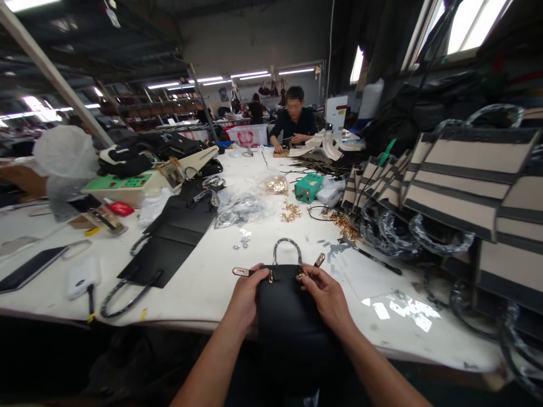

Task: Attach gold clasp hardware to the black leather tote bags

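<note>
A black handbag [286, 316] rests against the table's front edge, its top toward the table. Its looped handle [292, 242] is wrapped in clear plastic. My left hand [248, 297] grips the bag's upper left side, thumb pressed on top beside a gold clasp [270, 276]. A strap end with a gold plate [241, 272] sticks out past that hand. At the upper right corner my right hand [326, 291] is closed, its fingertips pinching a small gold fitting [302, 276]. Another gold-plated strap end [319, 260] points up behind those fingers.
On the white table [199, 299] lie a flat black bag piece [178, 243], gold fittings [291, 212], metal plates [413, 310] and a green box [308, 187]. Bag panels [453, 175] are stacked on the right. A co-worker [294, 118] sits across the table.
</note>
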`<action>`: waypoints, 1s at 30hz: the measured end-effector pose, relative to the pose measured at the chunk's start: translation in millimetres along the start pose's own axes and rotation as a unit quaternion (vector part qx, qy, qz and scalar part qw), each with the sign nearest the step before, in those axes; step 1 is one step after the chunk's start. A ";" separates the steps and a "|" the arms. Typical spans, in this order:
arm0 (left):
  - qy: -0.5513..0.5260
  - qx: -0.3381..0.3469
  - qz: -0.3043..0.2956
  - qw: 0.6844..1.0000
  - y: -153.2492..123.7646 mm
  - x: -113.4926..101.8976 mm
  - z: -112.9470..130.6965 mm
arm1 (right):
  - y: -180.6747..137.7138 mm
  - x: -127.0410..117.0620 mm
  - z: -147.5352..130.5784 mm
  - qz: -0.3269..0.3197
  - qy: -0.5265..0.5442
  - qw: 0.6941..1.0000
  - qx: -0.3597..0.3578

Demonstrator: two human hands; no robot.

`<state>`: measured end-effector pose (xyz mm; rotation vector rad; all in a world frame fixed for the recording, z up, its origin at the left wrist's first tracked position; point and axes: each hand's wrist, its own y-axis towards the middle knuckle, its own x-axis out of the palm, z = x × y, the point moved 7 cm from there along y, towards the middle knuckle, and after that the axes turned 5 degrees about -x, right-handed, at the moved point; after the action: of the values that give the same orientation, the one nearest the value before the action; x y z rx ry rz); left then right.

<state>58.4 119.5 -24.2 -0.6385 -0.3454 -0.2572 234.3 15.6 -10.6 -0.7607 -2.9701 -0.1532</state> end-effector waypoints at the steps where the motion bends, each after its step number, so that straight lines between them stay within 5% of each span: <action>1: -0.019 -0.045 -0.037 0.998 -2.9 5.9 -6.4 | -1.3 -0.6 -0.7 0.000 -0.010 1.000 0.000; 6: -0.086 -0.206 -0.133 0.966 -15.4 26.3 -32.0 | -3.7 -2.7 -16.2 0.031 -0.112 0.989 -0.091; 12: -0.137 -0.220 -0.227 0.939 -7.9 36.8 -30.2 | 5.6 -3.9 -48.8 0.037 -0.262 0.941 -0.212; 19: -0.157 -0.221 -0.216 0.938 6.7 28.3 -32.5 | 28.2 -2.0 -45.4 -0.127 -0.358 0.904 -0.198; 30: -0.150 -0.222 -0.216 0.939 16.4 24.1 -39.9 | 37.5 21.4 -45.4 -0.215 -0.556 0.773 -0.216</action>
<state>95.2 104.4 -53.6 -1.0516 -0.7363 -0.6755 235.7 53.3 39.4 -0.0987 -4.3194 -0.6269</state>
